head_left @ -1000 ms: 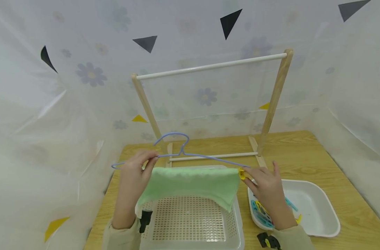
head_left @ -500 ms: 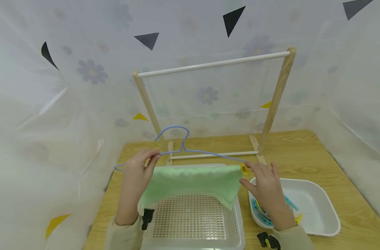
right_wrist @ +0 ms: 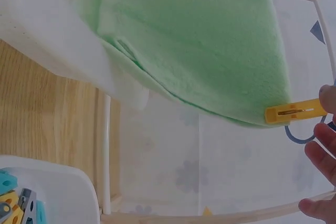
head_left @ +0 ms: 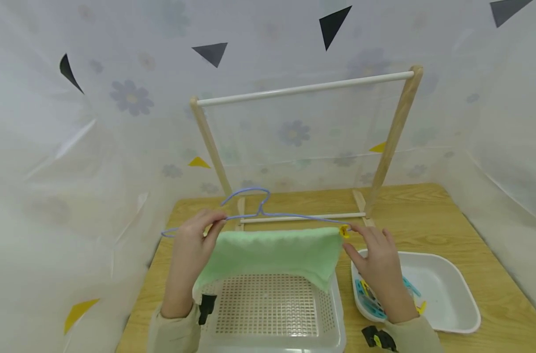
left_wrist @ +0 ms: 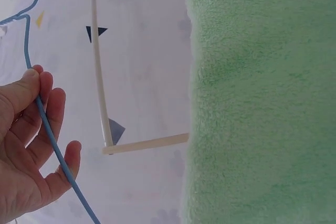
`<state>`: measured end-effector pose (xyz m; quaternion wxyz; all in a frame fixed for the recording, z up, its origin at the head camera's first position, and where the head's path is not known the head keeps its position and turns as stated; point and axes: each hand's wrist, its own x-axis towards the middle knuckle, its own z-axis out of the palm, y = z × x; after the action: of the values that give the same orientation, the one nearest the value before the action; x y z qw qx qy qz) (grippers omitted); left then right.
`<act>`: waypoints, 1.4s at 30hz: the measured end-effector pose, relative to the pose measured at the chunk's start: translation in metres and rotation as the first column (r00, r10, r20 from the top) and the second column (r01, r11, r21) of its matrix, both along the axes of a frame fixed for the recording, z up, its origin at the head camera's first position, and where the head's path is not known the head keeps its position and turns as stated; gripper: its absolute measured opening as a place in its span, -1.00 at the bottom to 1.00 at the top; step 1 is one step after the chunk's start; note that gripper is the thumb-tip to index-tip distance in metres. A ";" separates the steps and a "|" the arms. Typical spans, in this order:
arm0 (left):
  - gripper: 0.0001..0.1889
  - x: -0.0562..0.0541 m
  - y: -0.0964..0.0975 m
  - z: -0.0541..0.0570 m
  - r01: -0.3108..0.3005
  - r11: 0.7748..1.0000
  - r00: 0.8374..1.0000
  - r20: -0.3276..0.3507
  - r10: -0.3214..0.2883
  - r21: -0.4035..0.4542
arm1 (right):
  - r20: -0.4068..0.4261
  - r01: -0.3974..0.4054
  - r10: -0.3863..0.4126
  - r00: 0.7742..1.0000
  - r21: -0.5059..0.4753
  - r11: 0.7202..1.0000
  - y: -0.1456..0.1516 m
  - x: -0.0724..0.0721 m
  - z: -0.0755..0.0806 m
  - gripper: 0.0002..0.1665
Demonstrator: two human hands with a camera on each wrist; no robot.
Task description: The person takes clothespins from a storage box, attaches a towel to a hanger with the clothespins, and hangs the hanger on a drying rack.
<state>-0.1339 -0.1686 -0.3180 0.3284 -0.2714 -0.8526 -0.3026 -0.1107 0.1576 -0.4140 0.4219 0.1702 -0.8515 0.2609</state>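
A light green fluffy cloth point(head_left: 276, 250) hangs across the lower part of a blue hanger point(head_left: 245, 216); the bar beneath it is hidden. My left hand point(head_left: 197, 240) pinches the hanger's left shoulder wire between thumb and fingers, as the left wrist view confirms. A yellow clothespin point(right_wrist: 294, 111) clips the cloth's right corner at the hanger's right end. Beside that clothespin is my right hand point(head_left: 375, 257), its thumb and forefinger parted. In the right wrist view a digit lies at the clothespin's outer end, while the other fingers are spread.
A white perforated basket point(head_left: 338, 318) sits under the cloth. To its right, a white tray point(head_left: 444, 294) holds several clothespins point(right_wrist: 23, 205). Behind stands a drying rack with a white top rail point(head_left: 303, 89) and wooden posts point(head_left: 395, 127), on a wooden table point(head_left: 435, 220).
My right thumb and forefinger have parted from their pinch on the yellow clothespin, which stays on the cloth. The hanger's right end has risen slightly; my left hand keeps its hold.
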 end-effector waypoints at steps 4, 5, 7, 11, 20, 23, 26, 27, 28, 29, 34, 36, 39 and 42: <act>-0.86 0.000 0.000 0.000 0.073 0.997 0.997 -0.004 -0.073 0.034 | -0.036 -0.018 0.016 0.999 -0.049 0.999 0.001 -0.003 0.000 -0.38; -0.85 0.000 0.000 0.000 0.087 0.995 0.996 -0.002 -0.087 0.040 | -0.045 -0.016 0.014 0.999 -0.057 0.998 0.002 -0.003 0.000 -0.39; -0.84 0.000 0.001 0.000 0.100 0.994 0.995 0.002 -0.101 0.046 | -0.055 -0.013 0.009 0.998 -0.056 0.998 0.002 -0.004 0.000 -0.38; -0.84 0.000 0.000 0.000 0.103 0.994 0.995 -0.004 -0.103 0.045 | -0.042 -0.032 0.030 0.999 -0.046 0.998 0.004 -0.004 0.000 -0.35; -0.85 -0.001 -0.001 0.000 0.149 0.989 0.988 -0.050 -0.148 0.003 | 0.223 -0.067 0.041 0.974 0.110 0.992 0.010 -0.001 0.005 -0.44; -0.88 0.000 -0.002 0.000 0.161 0.987 0.985 -0.067 -0.161 -0.015 | 0.253 -0.095 0.055 0.966 0.147 0.985 0.011 -0.003 0.006 -0.43; -0.89 0.000 -0.002 0.000 0.166 0.986 0.982 -0.086 -0.167 -0.024 | 0.261 -0.120 0.076 0.962 0.157 0.980 0.011 -0.004 0.006 -0.48; -0.89 0.000 -0.001 0.000 0.166 0.986 0.982 -0.089 -0.168 -0.025 | 0.258 -0.128 0.085 0.962 0.158 0.979 0.011 -0.004 0.006 -0.49; -0.90 0.000 -0.002 0.000 0.163 0.986 0.983 -0.085 -0.165 -0.025 | 0.251 -0.139 0.097 0.963 0.156 0.978 0.012 -0.004 0.005 -0.51; -0.89 0.000 -0.001 0.000 0.165 0.986 0.982 -0.090 -0.166 -0.023 | 0.243 -0.149 0.108 0.964 0.155 0.977 0.012 -0.005 0.004 -0.53; -0.96 0.000 -0.002 0.000 0.157 0.988 0.984 -0.088 -0.158 -0.016 | 0.203 -0.197 0.165 0.965 0.147 0.969 0.011 -0.005 0.000 -0.42; -0.93 0.000 -0.002 -0.001 0.147 0.989 0.985 -0.092 -0.148 -0.016 | 0.190 -0.202 0.173 0.966 0.146 0.968 0.011 -0.005 -0.001 -0.29; -0.88 0.001 -0.001 -0.001 0.134 0.991 0.986 -0.103 -0.135 -0.017 | 0.186 -0.206 0.179 0.966 0.139 0.969 0.010 -0.006 -0.004 -0.33; -0.78 0.001 0.000 -0.001 0.138 0.990 0.984 -0.115 -0.139 -0.019 | 0.235 -0.213 0.183 0.955 0.108 0.971 0.011 -0.005 -0.003 -0.57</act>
<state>-0.1325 -0.1688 -0.3191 0.3541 -0.3488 -0.8128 -0.3038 -0.1157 0.1688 -0.4173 0.2831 0.2517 -0.8874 0.2626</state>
